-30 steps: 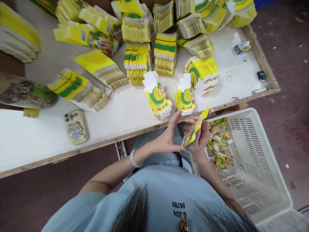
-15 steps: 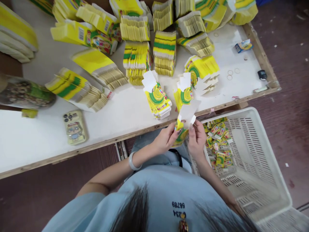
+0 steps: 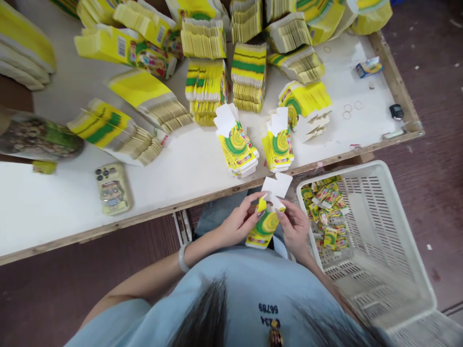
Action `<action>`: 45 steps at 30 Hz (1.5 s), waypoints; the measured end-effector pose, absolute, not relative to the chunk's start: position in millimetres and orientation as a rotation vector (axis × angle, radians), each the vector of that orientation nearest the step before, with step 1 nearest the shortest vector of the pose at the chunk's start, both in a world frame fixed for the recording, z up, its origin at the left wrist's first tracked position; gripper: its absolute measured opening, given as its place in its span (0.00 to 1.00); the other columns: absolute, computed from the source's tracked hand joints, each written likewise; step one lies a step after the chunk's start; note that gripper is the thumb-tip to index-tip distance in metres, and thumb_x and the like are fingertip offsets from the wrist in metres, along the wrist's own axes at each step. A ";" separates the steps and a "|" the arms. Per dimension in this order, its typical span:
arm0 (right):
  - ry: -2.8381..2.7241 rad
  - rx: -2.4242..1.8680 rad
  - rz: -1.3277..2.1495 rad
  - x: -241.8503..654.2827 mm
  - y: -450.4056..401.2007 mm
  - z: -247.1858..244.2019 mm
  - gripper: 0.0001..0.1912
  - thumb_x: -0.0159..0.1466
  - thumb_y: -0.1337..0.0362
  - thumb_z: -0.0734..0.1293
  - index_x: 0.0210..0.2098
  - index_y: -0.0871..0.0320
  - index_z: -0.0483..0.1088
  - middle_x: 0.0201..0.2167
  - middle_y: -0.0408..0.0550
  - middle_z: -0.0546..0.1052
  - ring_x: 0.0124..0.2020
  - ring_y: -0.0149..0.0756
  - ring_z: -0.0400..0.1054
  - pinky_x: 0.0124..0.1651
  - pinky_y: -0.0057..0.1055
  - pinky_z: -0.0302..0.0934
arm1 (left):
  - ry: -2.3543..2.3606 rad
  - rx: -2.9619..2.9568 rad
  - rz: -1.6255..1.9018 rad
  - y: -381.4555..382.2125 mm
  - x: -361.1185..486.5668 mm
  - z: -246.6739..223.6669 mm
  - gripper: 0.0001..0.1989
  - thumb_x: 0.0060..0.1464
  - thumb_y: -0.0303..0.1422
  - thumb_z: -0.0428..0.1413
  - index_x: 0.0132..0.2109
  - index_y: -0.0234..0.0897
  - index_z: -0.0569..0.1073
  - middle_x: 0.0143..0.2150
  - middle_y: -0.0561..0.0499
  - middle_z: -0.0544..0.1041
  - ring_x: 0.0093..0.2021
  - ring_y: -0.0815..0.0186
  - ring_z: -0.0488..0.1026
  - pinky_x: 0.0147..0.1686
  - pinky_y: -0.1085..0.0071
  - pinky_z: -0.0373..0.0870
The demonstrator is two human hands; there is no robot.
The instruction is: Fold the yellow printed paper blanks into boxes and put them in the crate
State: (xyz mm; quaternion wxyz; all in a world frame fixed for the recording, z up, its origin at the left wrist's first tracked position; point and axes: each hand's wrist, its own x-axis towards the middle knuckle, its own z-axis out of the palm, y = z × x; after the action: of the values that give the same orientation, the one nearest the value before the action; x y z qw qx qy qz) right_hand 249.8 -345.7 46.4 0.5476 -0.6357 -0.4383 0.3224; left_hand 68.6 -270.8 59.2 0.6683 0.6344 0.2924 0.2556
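Observation:
Just off the table's front edge, a yellow and green printed carton [image 3: 265, 225] is held between my two hands, its white top flap standing up and pointing away from me. My left hand [image 3: 243, 218] pinches the carton's upper left side, and my right hand [image 3: 295, 226] grips its upper right side near the small flaps. Both sets of fingers are closed on the cardboard. Beyond them, a small pile of flat cartons [image 3: 280, 147] lies at the table edge, and a second pile [image 3: 237, 149] is left of it.
Bundles of folded cartons [image 3: 249, 72] crowd the back of the white table [image 3: 188, 168]. A phone [image 3: 113, 189] and a jar [image 3: 39, 137] are at left. A white plastic crate [image 3: 405, 241], with small printed packets [image 3: 331, 207] inside, stands to my right. Rubber bands [image 3: 347, 112] lie at right.
My hands have drawn the carton toward my body, away from the table edge. More of its printed front now shows, and its white flap no longer overlaps the pile behind.

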 end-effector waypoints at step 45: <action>-1.315 -2.402 -0.160 385.1 -367.4 84.5 0.36 0.70 0.44 0.65 0.68 0.61 0.65 0.69 0.72 0.66 0.72 0.66 0.58 0.70 0.73 0.49 | 1.431 2.104 0.782 -4.2 53.3 57.4 0.26 0.53 0.45 0.71 0.48 0.35 0.71 0.43 0.47 0.76 0.52 0.56 0.71 0.53 0.59 0.68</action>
State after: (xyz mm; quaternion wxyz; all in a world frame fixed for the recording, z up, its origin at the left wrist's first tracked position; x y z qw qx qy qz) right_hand 385.1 -367.4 84.5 0.1980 -0.8583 -0.4699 -0.0572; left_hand 53.3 -4.2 57.4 0.2373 0.7679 0.5221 0.2854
